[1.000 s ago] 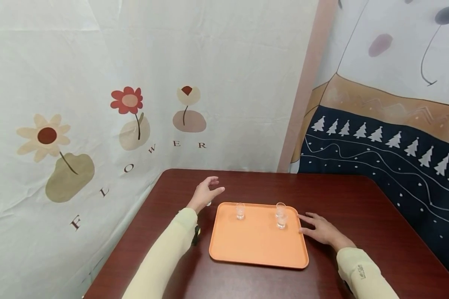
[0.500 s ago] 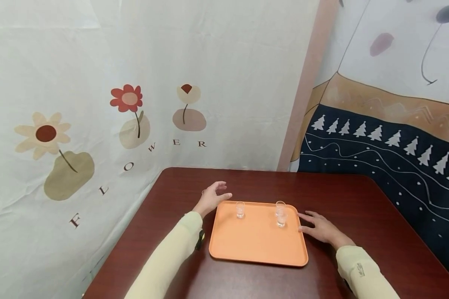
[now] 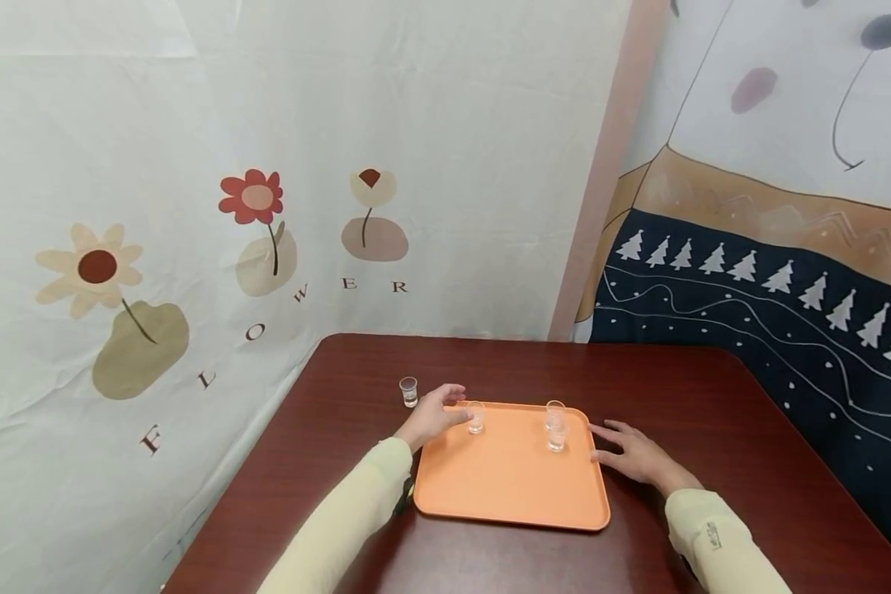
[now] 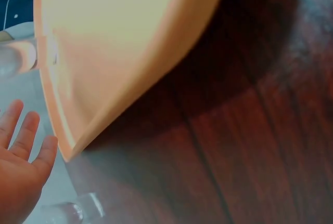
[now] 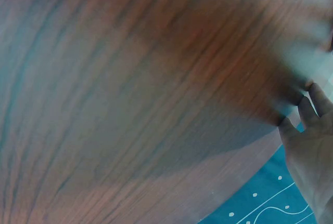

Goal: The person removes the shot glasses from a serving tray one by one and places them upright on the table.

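You see a tray [image 3: 512, 487] of smooth, matt-looking plastic. Your table [image 3: 520, 561] shows wood grain with a glossy sheen. The cups [image 3: 556, 439] are clear and smooth, whether glass or plastic you cannot tell. Your sleeves [image 3: 341, 516] and the far hanging [image 3: 475, 124] look matt cloth, both creased.

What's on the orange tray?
Three clear glasses: one by the left hand, two near the right edge. In the head view, that hand hides the far left corner of the tray.
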`<state>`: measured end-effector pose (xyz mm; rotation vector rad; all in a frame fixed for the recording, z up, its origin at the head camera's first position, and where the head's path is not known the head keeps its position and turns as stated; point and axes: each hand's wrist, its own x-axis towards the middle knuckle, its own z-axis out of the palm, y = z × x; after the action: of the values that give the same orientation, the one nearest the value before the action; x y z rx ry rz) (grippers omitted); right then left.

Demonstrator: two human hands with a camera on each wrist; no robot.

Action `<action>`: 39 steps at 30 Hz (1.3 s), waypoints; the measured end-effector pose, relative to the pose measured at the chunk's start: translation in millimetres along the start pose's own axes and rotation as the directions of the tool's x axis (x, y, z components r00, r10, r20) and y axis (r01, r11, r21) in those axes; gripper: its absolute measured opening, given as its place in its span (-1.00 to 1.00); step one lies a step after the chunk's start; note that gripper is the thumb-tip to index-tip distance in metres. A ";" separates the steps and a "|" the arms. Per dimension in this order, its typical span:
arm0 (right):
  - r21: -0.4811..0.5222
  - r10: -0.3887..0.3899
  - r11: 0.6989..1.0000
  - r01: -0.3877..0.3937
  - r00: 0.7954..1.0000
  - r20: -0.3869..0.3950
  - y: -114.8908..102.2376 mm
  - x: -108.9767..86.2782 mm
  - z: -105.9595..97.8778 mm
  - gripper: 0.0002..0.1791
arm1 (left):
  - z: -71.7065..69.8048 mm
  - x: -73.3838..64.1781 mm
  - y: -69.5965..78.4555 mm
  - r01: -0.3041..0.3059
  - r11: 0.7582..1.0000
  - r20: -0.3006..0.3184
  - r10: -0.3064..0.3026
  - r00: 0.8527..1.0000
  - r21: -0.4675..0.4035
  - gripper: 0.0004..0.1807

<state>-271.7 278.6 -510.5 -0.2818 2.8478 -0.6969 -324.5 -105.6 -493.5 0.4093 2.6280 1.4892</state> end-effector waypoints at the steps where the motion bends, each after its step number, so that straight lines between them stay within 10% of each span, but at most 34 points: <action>1: 0.001 -0.002 1.000 0.002 1.000 -0.001 0.2 -0.2 0.4 -0.19 | 1.1 -0.3 -0.8 -0.006 1.000 0.003 0.006 1.000 0.009 -0.36; 39: 0.016 0.003 1.000 -0.003 1.000 -0.012 0.1 -1.2 4.0 -0.18 | 8.1 -7.4 -7.8 -0.092 0.995 -0.045 0.094 0.995 0.035 -0.80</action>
<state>-269.6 277.2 -513.9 -0.2711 2.8525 -0.7227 -317.1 -104.7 -504.7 0.5129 2.7081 1.5018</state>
